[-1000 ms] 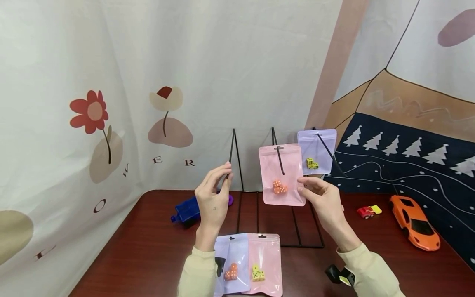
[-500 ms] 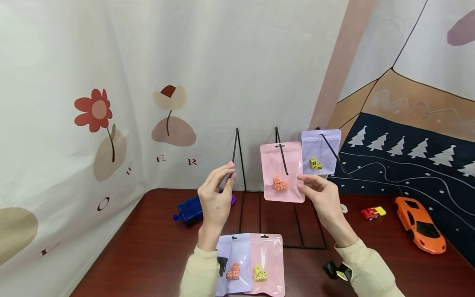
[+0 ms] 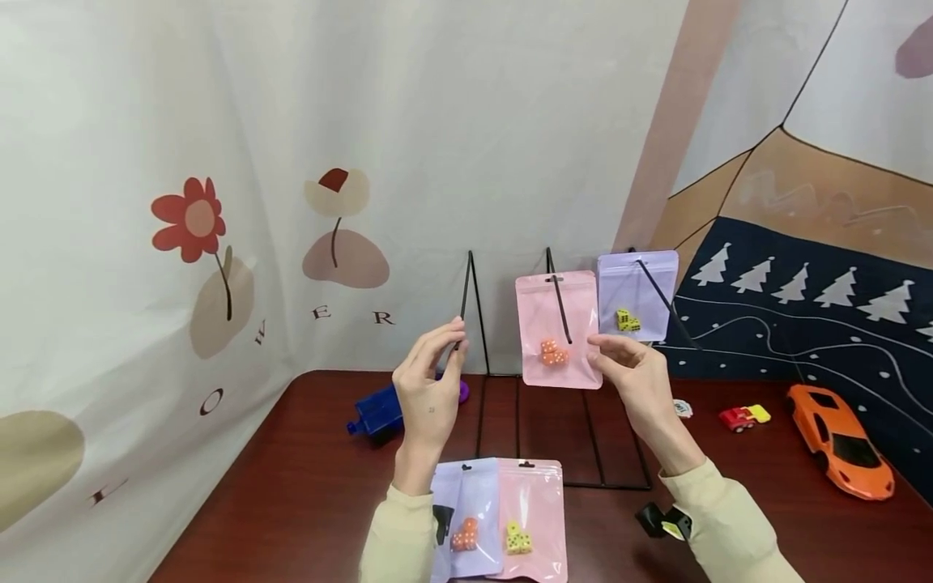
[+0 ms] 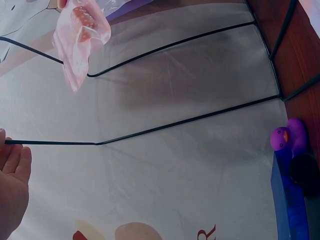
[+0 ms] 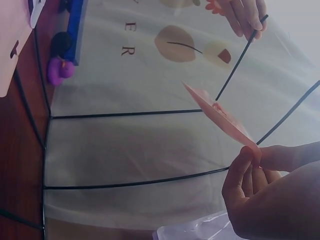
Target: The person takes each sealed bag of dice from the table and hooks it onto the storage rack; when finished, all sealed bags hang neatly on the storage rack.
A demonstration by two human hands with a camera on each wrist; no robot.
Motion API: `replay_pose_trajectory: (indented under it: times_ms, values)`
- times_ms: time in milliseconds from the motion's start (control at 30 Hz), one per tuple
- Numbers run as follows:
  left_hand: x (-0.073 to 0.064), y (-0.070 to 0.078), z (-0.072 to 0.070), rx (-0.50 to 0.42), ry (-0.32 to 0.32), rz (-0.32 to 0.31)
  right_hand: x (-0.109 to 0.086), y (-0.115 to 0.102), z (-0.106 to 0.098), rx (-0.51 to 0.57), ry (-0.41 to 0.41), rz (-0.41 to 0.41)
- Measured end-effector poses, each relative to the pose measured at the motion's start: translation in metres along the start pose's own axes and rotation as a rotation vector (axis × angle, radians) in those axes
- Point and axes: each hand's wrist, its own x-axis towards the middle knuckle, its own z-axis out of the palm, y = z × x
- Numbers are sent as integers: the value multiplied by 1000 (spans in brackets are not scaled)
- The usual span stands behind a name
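Note:
My right hand (image 3: 637, 385) pinches the right edge of a pink zip bag (image 3: 557, 308) with orange dice (image 3: 552, 353) inside. The bag hangs on the middle prong of a black wire rack (image 3: 601, 437), the prong passing through its top slot. In the right wrist view, thumb and fingers meet on the edge of the pink bag (image 5: 225, 120). My left hand (image 3: 428, 389) pinches the tip of the rack's left prong; the left wrist view shows the fingers (image 4: 20, 165) at that prong's end. A lilac bag (image 3: 656, 283) with yellow dice hangs on the right prong.
Lilac bags (image 3: 477, 486) and a pink bag (image 3: 535, 502) with yellow dice lie on the table front. A blue toy (image 3: 377, 410) and a purple duck (image 4: 297, 136) stand behind my left hand. A red-and-yellow toy vehicle (image 3: 743, 418) and an orange car (image 3: 838, 441) sit to the right.
The pink bag has moved up slightly and farther back along the middle prong, my right hand moving with it. My left hand keeps its pinch on the left prong.

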Motion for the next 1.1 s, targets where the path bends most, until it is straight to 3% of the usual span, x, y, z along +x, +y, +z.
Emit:
replay_pose_trajectory:
  times_ms: [667, 1100]
  values:
    - [2, 1, -1, 14, 0, 2, 20, 4, 12, 52, 32, 7]
    - [1, 3, 0, 29, -8, -4, 30, 9, 16, 7, 69, 19]
